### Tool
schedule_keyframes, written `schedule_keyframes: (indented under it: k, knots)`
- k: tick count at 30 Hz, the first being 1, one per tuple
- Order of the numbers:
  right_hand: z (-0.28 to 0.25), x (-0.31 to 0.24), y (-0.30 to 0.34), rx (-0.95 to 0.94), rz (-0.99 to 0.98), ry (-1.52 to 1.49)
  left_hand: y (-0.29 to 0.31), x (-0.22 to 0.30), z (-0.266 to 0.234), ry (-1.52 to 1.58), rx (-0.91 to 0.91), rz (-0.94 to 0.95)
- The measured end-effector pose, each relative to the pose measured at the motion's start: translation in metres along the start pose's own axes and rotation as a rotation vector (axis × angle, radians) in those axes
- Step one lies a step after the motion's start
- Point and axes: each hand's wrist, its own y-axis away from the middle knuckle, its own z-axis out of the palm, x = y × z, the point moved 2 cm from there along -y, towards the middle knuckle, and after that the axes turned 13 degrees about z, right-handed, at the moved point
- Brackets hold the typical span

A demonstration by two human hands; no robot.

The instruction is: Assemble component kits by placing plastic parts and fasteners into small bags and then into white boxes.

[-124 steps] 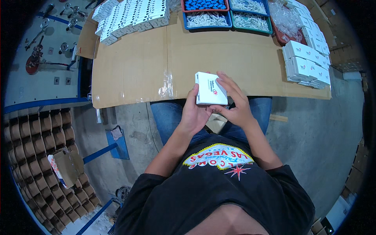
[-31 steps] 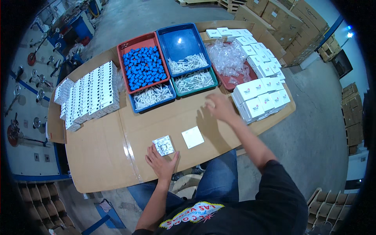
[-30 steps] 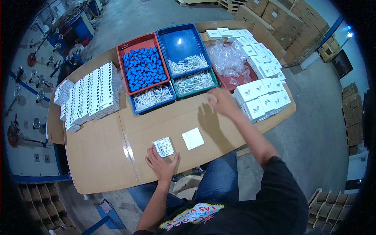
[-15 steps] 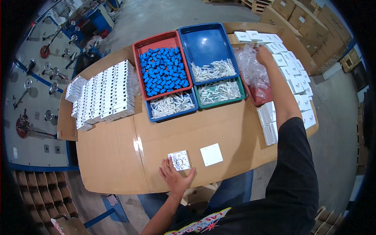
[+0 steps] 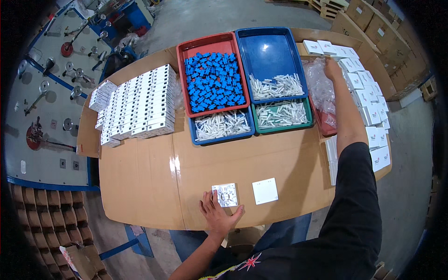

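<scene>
My left hand [image 5: 220, 215] lies at the near edge of a square white piece [image 5: 227, 195] whose top shows a silvery, patterned inside. Its fingers are spread, with the fingertips at the piece's left side and the thumb apart at the right; no grip shows. Just right of that piece, a plain white square plate [image 5: 265, 191] lies flat on the cardboard. My right arm stretches far to the back right. There my right hand [image 5: 332, 70] is beside clear plastic bags [image 5: 317, 81] and stacked white boxes; its fingertips are hidden.
Blue small parts [image 5: 214, 81] fill a red tray [image 5: 183, 95]. Blue trays [image 5: 268, 51] and a green tray [image 5: 283, 123] hold white slender pieces. Rows of white blocks [image 5: 140, 105] stand left; flat white boxes [image 5: 368, 100] are stacked right. Cardboard [image 5: 140, 182] covers the table.
The whole view has shifted, so the table things sit further right in the picture. My right hand stays at the back right by the bags; my left hand stays by the silvery piece.
</scene>
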Motion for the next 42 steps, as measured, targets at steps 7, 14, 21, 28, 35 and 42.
schedule_keyframes:
  k: [7,14,21,28,35,42]
  knots:
    - [-0.065,0.038,0.031,0.392,-0.145,0.047,-0.002,0.002,0.002,0.037,0.039,0.013]
    - [-0.128,0.046,0.138,0.493,-0.283,-0.477,0.018,-0.003,0.001,0.044,0.09,0.027]
    - [-0.181,0.006,0.382,0.067,-0.234,-0.909,0.025,-0.019,0.001,0.392,0.432,0.049]
    - [-0.184,-0.022,0.547,-0.374,-0.349,-0.798,-0.027,0.078,-0.074,1.215,-0.032,-0.02]
    - [-0.193,-0.054,0.609,-0.506,-0.417,-0.854,-0.015,0.096,-0.09,1.127,-0.305,0.147]
    - [-0.155,-0.064,0.637,-0.509,0.06,-1.186,0.004,0.093,-0.099,1.377,0.197,-0.003]
